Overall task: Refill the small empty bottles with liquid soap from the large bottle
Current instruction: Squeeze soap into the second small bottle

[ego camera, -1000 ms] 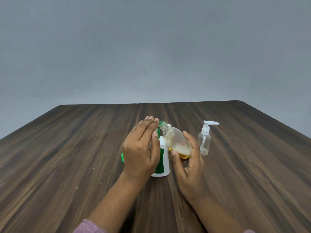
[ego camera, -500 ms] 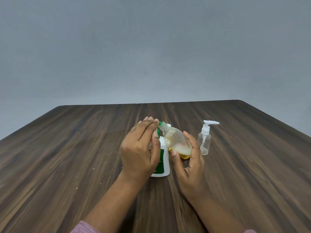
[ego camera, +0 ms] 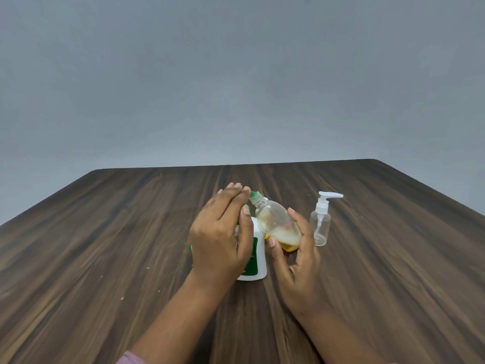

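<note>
Right hand [ego camera: 295, 261]: grasping a clear small bottle [ego camera: 278, 223], tilted with its neck toward the left, amber liquid soap pooled at its base. Left hand [ego camera: 221, 237]: fingers curled at the green top [ego camera: 254, 194] of that bottle's neck, in front of a white large bottle with green label [ego camera: 256, 254] standing on the dark wood-grain bench [ego camera: 105, 232]. Clear pump bottle [ego camera: 320, 227]: upright, just beside the right hand, untouched.
</note>
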Available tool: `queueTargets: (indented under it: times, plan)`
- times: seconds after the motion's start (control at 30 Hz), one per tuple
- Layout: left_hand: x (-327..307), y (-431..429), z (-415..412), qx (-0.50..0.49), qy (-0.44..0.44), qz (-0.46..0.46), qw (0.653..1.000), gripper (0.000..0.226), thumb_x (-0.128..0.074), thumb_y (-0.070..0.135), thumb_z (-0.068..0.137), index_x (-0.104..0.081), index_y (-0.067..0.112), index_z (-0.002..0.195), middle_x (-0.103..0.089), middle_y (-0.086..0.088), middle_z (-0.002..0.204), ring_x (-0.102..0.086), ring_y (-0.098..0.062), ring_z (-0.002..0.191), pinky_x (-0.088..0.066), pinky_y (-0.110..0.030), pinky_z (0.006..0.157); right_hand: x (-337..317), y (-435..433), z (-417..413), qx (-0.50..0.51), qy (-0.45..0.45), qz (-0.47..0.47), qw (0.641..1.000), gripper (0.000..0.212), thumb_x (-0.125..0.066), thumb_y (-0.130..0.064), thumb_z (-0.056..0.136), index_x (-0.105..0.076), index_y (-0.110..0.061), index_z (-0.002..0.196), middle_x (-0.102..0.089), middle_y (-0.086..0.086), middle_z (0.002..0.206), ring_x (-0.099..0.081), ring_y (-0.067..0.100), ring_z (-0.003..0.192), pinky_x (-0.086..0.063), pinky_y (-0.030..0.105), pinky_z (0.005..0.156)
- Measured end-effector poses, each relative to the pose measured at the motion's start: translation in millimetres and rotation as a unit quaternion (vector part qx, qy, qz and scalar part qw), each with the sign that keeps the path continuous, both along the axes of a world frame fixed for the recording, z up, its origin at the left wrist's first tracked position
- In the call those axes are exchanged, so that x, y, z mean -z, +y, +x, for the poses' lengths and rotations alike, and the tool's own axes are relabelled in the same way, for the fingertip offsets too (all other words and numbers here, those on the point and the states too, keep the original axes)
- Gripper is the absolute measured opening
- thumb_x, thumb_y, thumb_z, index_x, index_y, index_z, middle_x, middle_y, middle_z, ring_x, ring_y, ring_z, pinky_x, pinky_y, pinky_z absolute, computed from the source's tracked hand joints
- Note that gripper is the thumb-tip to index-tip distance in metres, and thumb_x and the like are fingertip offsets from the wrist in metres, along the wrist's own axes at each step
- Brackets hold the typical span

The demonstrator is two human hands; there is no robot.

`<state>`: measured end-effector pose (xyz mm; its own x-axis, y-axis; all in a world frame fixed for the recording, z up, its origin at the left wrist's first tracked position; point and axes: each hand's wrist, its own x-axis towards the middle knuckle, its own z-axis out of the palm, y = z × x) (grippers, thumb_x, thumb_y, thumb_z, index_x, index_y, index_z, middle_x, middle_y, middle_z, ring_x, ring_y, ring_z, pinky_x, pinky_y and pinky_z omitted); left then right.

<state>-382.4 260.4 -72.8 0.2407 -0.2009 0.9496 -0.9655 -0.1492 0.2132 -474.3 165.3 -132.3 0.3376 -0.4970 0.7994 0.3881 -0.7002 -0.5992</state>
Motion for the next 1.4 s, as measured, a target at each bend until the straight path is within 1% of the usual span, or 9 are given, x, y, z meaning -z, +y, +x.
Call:
queueTargets:
  times: [0.3,0.5,0.63,0.73,0.87,1.03,1.2,1.3,1.4]
  plan:
    - [7.8,0.5,-0.1,0.013,0.016,-0.005,1.0,0.038,-0.037,0.016,0.096,-0.068,-0.001,0.11,-0.067,-0.009,0.113,-0.06,-0.018,0.113,-0.049,-0.039,0.096,-0.2,-0.6,-0.4,0.01,0.005,-0.007,1.0,0.047,-0.055,-0.022,0.09,-0.04,-0.022,0.135,-0.06,0.01,0.102,-0.057,-0.001,0.079,-0.044,0.007,0.065]
    - [-5.6,1.8,2.5,0.0,-0.004,0.017,1.0,0.037,-0.04,0.018,0.095,-0.071,0.001,0.105,-0.07,-0.007,0.108,-0.063,-0.018,0.108,-0.052,-0.038,0.091,0.5,0.1,1.2,-0.011,-0.003,0.015,1.0,0.049,-0.055,-0.027,0.091,-0.038,-0.028,0.137,-0.061,0.008,0.11,-0.064,0.01,0.088,-0.051,0.013,0.068]
    - [-6.7,1.6,4.4,-0.01,-0.016,0.019,1.0,0.036,-0.04,0.018,0.095,-0.071,0.002,0.104,-0.071,-0.007,0.106,-0.065,-0.019,0.106,-0.053,-0.039,0.088,0.7,1.0,2.2,-0.019,-0.01,0.02,1.0,0.049,-0.055,-0.025,0.091,-0.039,-0.026,0.137,-0.062,0.009,0.109,-0.064,0.009,0.089,-0.05,0.012,0.068]
    - [0.3,-0.4,4.5,-0.01,-0.007,0.01,1.0,0.037,-0.039,0.017,0.095,-0.07,0.001,0.106,-0.07,-0.009,0.108,-0.064,-0.019,0.108,-0.052,-0.04,0.09,0.7,0.6,1.9,-0.012,-0.004,0.017,1.0,0.048,-0.055,-0.026,0.091,-0.039,-0.027,0.136,-0.063,0.012,0.103,-0.062,0.003,0.083,-0.048,0.01,0.066]
    - [6.7,-0.5,5.4,-0.004,-0.003,0.005,1.0,0.037,-0.039,0.015,0.095,-0.069,0.0,0.109,-0.069,-0.01,0.11,-0.062,-0.02,0.11,-0.051,-0.041,0.093,0.7,0.4,1.8,-0.009,-0.004,0.013,1.0,0.047,-0.055,-0.022,0.091,-0.04,-0.026,0.135,-0.062,0.01,0.099,-0.061,0.004,0.078,-0.047,0.01,0.063]
    - [0.4,1.6,3.4,0.002,-0.005,0.008,1.0,0.036,-0.04,0.015,0.095,-0.07,0.0,0.108,-0.069,-0.009,0.109,-0.063,-0.02,0.109,-0.051,-0.038,0.093,0.2,0.9,1.0,-0.018,-0.006,0.018,1.0,0.048,-0.055,-0.023,0.091,-0.039,-0.027,0.135,-0.062,0.009,0.104,-0.063,0.006,0.082,-0.049,0.011,0.065]
    - [-9.0,3.6,3.0,-0.016,-0.019,0.029,0.999,0.036,-0.041,0.018,0.094,-0.071,0.002,0.105,-0.071,-0.006,0.107,-0.064,-0.018,0.106,-0.051,-0.033,0.093,0.0,2.2,0.9,-0.029,-0.01,0.025,0.999,0.048,-0.055,-0.024,0.091,-0.039,-0.028,0.136,-0.061,-0.008,0.109,-0.064,0.008,0.086,-0.051,0.013,0.066]
    - [-4.9,2.5,1.6,-0.012,-0.008,0.022,1.0,0.036,-0.04,0.017,0.094,-0.071,0.002,0.106,-0.07,-0.007,0.108,-0.063,-0.017,0.108,-0.049,-0.031,0.095,-0.1,1.9,1.0,-0.023,-0.011,0.023,0.999,0.048,-0.055,-0.023,0.091,-0.039,-0.027,0.135,-0.062,0.001,0.105,-0.063,0.008,0.082,-0.049,0.011,0.064]
    - [0.8,1.1,2.1,-0.004,0.0,0.015,1.0,0.037,-0.039,0.016,0.095,-0.07,0.0,0.108,-0.069,-0.008,0.11,-0.062,-0.018,0.109,-0.048,-0.031,0.097,-0.3,1.1,1.0,-0.018,-0.008,0.016,1.0,0.046,-0.055,-0.02,0.091,-0.041,-0.02,0.135,-0.062,0.009,0.099,-0.061,0.003,0.08,-0.047,0.009,0.064]
